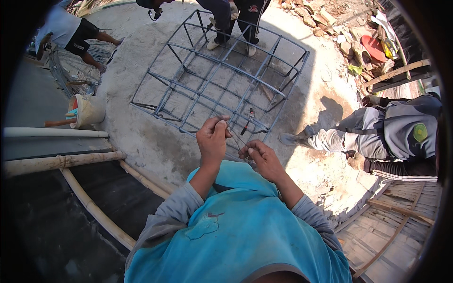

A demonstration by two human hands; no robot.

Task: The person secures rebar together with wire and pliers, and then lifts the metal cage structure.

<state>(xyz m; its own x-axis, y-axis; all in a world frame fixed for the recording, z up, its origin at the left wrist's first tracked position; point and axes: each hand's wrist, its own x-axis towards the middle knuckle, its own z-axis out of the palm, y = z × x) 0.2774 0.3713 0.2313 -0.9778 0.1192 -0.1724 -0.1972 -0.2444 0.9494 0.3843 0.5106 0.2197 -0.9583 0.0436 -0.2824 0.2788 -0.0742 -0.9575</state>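
Note:
Thin wire (237, 137) stretches between my two hands in front of my chest. Its upper part is pinched in my left hand (213, 140), thumb against fingers. Lower and to the right, my right hand (260, 158) pinches the other end. Just beyond them a cage of steel rebar (207, 80) rests on the ground, its bars crossing in a grid with uprights at the sides. A pair of pliers (247, 121) with red-and-black handles lies at the near side of the cage, apart from both hands.
One person (231, 19) stands at the cage's far side, another (391, 132) to the right, a third (71, 33) bends at the far left. A bucket (89, 111), bamboo poles (61, 162) and a white pipe (56, 132) lie left. Rubble (325, 19) is piled at the far right.

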